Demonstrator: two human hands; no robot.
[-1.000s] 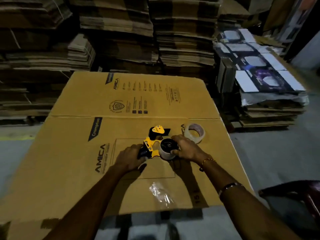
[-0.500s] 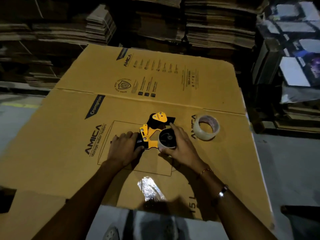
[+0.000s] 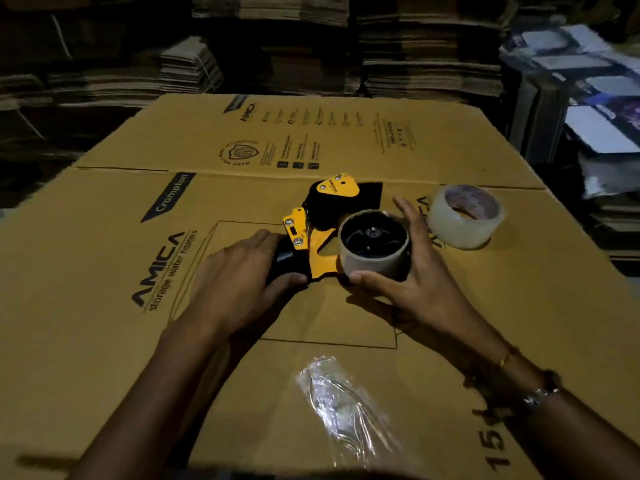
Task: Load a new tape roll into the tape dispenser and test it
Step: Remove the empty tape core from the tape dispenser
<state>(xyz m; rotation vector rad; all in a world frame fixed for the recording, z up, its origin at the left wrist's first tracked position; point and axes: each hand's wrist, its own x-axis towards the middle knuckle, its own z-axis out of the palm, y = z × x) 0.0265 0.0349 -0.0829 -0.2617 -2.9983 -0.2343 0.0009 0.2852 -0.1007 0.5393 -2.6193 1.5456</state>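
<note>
A yellow and black tape dispenser (image 3: pixel 322 233) lies on its side on a flattened cardboard box (image 3: pixel 104 271). My left hand (image 3: pixel 242 271) is wrapped around its black handle. A bare brown cardboard core (image 3: pixel 372 251) sits on the dispenser's black spool hub. My right hand (image 3: pixel 412 268) cups this core, thumb at its near side and fingers around its far side. A full roll of clear tape (image 3: pixel 464 216) lies flat on the cardboard just right of my right hand, untouched.
A crumpled clear plastic wrapper (image 3: pixel 346 407) lies on the cardboard near its front edge. Stacks of flattened cartons (image 3: pixel 426 57) fill the background. Printed white and purple boxes (image 3: pixel 595 98) are piled at the right.
The camera has come closer and lower over the dispenser. My right hand has shifted from covering the core's top to cupping its sides. The left hand stays on the handle.
</note>
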